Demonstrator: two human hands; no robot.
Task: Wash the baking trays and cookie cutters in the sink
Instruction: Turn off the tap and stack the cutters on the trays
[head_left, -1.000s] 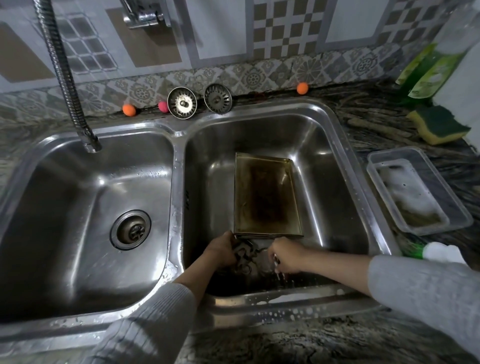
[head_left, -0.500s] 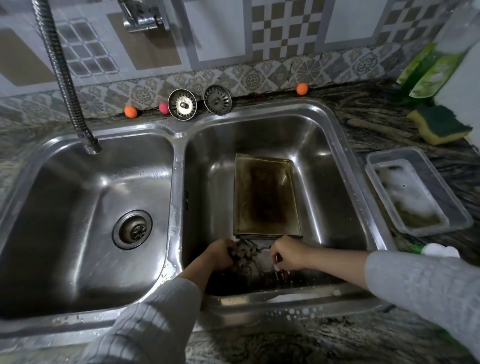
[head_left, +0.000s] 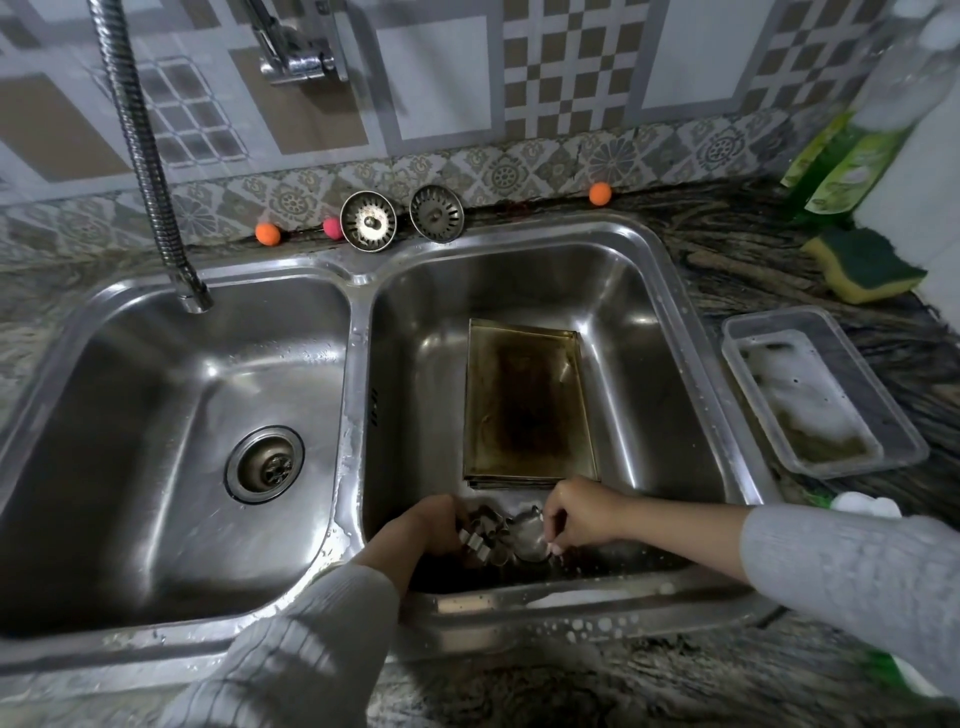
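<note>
No legible text or labels anywhere.

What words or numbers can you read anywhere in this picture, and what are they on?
None can be read.
Green bottle: its label has print, too blurred to read.
Baking trays, cookie cutters, sponge, plastic container: no writing visible.

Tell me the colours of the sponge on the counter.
The sponge is yellow with a dark green scouring top, seen in the head view.

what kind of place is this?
Likely a home kitchen: a double steel sink set in a stone counter, patterned wall tiles, and a sponge beside a green soap bottle.
</note>
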